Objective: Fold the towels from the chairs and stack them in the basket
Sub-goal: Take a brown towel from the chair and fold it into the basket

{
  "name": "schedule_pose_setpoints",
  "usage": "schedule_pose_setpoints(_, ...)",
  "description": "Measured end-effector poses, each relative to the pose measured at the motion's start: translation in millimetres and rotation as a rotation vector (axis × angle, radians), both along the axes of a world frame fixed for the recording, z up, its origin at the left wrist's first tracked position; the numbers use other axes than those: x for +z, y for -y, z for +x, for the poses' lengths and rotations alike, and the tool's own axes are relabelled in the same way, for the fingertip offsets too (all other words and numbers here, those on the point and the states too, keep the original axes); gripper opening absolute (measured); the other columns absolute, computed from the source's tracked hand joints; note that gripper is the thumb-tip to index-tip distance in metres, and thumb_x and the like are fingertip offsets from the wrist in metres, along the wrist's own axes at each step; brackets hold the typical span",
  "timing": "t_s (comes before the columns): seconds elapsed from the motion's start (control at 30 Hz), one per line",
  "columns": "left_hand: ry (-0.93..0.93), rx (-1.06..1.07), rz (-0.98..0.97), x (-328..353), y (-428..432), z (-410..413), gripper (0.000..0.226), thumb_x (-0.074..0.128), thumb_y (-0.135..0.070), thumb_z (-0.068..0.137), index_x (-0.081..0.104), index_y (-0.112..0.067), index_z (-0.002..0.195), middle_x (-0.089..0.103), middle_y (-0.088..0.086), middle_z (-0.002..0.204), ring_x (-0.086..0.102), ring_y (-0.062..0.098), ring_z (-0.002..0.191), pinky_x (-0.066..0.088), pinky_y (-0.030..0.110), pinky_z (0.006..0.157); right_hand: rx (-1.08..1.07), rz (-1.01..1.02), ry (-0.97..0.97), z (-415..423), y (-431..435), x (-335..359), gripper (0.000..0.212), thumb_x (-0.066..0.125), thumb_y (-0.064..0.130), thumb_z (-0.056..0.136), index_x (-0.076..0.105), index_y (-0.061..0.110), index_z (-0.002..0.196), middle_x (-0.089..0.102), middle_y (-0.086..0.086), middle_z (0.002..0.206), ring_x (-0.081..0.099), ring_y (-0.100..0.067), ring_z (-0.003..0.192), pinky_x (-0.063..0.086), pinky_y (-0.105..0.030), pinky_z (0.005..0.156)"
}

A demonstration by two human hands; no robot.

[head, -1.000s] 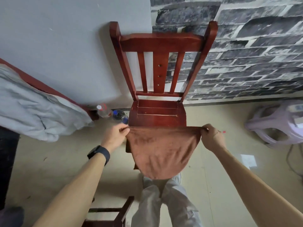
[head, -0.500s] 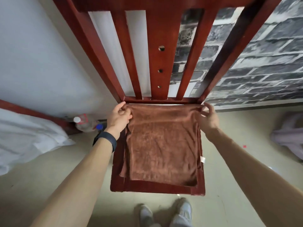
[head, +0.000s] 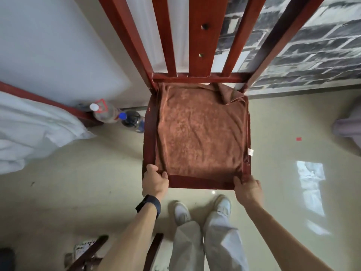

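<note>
Both forearms reach forward and down from the bottom of the view, bare to the elbow, ending at the front edge of a red-brown wooden chair [head: 149,137]. The left hand [head: 154,180], with a dark band [head: 149,205] on its wrist, is closed on the near left corner of the brown towel [head: 199,133], thumb on top and fingers curled under the cloth at the seat's front corner. The right hand [head: 247,187] is closed the same way on the near right corner, its knuckles turned outward. The towel lies spread over the chair seat, covering nearly all of it and leaving a strip of bare wood along the left and front edges. Its surface is a soft, short-piled plush with shallow creases running across it; the far right corner is folded over on itself in a rumpled flap beside the back post, and a small white tag [head: 250,152] shows at the right edge. The chair's back rises in flat glossy slats, the middle one with small round holes. Two plastic bottles [head: 117,116] stand on the glossy pale floor [head: 97,173] just left of the seat, one with a white cap and one with a blue cap. White bedding [head: 29,130] hangs at the far left. The person's white shoes [head: 181,213] and light grey trousers show below the seat.
</note>
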State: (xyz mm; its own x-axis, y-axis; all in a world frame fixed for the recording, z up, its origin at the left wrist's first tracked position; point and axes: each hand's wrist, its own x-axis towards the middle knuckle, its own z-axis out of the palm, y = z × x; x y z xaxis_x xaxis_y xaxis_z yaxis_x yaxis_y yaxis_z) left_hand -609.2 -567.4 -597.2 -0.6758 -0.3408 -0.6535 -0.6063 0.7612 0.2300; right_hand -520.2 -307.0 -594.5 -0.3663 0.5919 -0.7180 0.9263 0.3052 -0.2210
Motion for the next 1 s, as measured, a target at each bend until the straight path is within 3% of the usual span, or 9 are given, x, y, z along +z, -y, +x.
schedule_pose_setpoints(0.13, -0.083, 0.004, -0.053, 3, 1, -2, 0.021, 0.059, -0.043, 0.093, 0.055, -0.024, 0.101, 0.065, -0.001, 0.101, 0.063, 0.027, 0.089, 0.041, 0.032, 0.065, -0.068, -0.004, -0.056, 5, -8, -10, 0.029, 0.058, 0.033, 0.097, 0.061, 0.012, 0.116, 0.069, -0.013, 0.100, 0.061, -0.036, 0.106, 0.041, -0.036, 0.081)
schedule_pose_setpoints(0.27, -0.102, 0.032, -0.073, 1, -1, -7, 0.038, 0.062, -0.046, 0.091, 0.049, -0.020, 0.115, 0.056, 0.005, 0.117, 0.063, 0.035, 0.095, 0.041, 0.037, 0.068, -0.160, -0.017, -0.129, 8, -12, -9, 0.015, 0.056, 0.031, 0.098, 0.054, 0.019, 0.105, 0.072, -0.004, 0.075, 0.065, -0.031, 0.096, 0.042, -0.036, 0.077)
schedule_pose_setpoints(0.43, -0.090, 0.046, -0.052, -3, -2, -14, 0.027, 0.064, -0.045, 0.091, 0.060, -0.021, 0.102, 0.054, 0.007, 0.117, 0.060, 0.033, 0.087, 0.044, 0.035, 0.071, -0.255, -0.077, -0.176, 10, -16, -12, 0.010, 0.059, 0.034, 0.094, 0.053, 0.026, 0.094, 0.074, 0.000, 0.079, 0.072, -0.028, 0.081, 0.057, -0.048, 0.083)
schedule_pose_setpoints(0.53, -0.106, 0.152, 0.074, 6, 8, -16, 0.030, 0.070, -0.046, 0.085, 0.064, -0.021, 0.100, 0.069, 0.004, 0.102, 0.068, 0.027, 0.090, 0.052, 0.034, 0.074, -0.294, -0.072, -0.242, -2, -18, 7, 0.010, 0.061, 0.031, 0.095, 0.055, 0.023, 0.096, 0.073, 0.001, 0.081, 0.072, -0.024, 0.081, 0.057, -0.042, 0.078)
schedule_pose_setpoints(0.63, -0.090, 0.410, 0.383, 30, 17, -32, 0.025, 0.077, -0.039, 0.083, 0.067, -0.021, 0.099, 0.073, 0.000, 0.088, 0.071, 0.013, 0.070, 0.057, 0.030, 0.065, -0.362, -0.170, -0.315, -29, -28, 34, 0.013, 0.059, 0.024, 0.096, 0.058, 0.012, 0.102, 0.068, 0.001, 0.077, 0.065, -0.017, 0.069, 0.050, -0.031, 0.063)
schedule_pose_setpoints(0.77, -0.113, 0.608, 0.662, 75, 18, -83, 0.009, 0.071, -0.029, 0.091, 0.066, -0.023, 0.095, 0.068, -0.005, 0.090, 0.065, 0.008, 0.072, 0.048, 0.021, 0.066, -0.509, -0.381, -0.495, -82, -48, 76, 0.007, 0.057, 0.014, 0.099, 0.059, 0.010, 0.094, 0.064, -0.008, 0.082, 0.061, -0.018, 0.066, 0.052, -0.031, 0.064)
schedule_pose_setpoints(0.87, -0.199, 0.649, 0.847, 99, 16, -112, 0.005, 0.066, -0.030, 0.094, 0.065, -0.026, 0.096, 0.067, -0.005, 0.095, 0.063, 0.009, 0.080, 0.047, 0.024, 0.077, -0.511, -0.458, -0.691, -113, -58, 116, 0.015, 0.054, 0.010, 0.101, 0.057, 0.015, 0.087, 0.062, -0.004, 0.078, 0.062, -0.016, 0.068, 0.054, -0.026, 0.065)
schedule_pose_setpoints(0.93, -0.237, 0.631, 0.885, 100, 15, -115, 0.007, 0.065, -0.029, 0.094, 0.065, -0.026, 0.100, 0.068, -0.006, 0.095, 0.063, 0.010, 0.082, 0.047, 0.025, 0.079, -0.486, -0.442, -0.789, -119, -63, 126, 0.018, 0.056, 0.012, 0.100, 0.056, 0.018, 0.084, 0.065, 0.001, 0.073, 0.064, -0.013, 0.066, 0.054, -0.022, 0.061)
schedule_pose_setpoints(1.0, -0.187, 0.597, 0.772, 84, 11, -103, 0.013, 0.067, -0.029, 0.092, 0.067, -0.025, 0.105, 0.068, -0.008, 0.092, 0.063, 0.009, 0.080, 0.046, 0.024, 0.074, -0.434, -0.347, -0.723, -113, -66, 112, 0.016, 0.060, 0.015, 0.099, 0.058, 0.019, 0.084, 0.069, 0.003, 0.072, 0.066, -0.013, 0.066, 0.054, -0.022, 0.059)
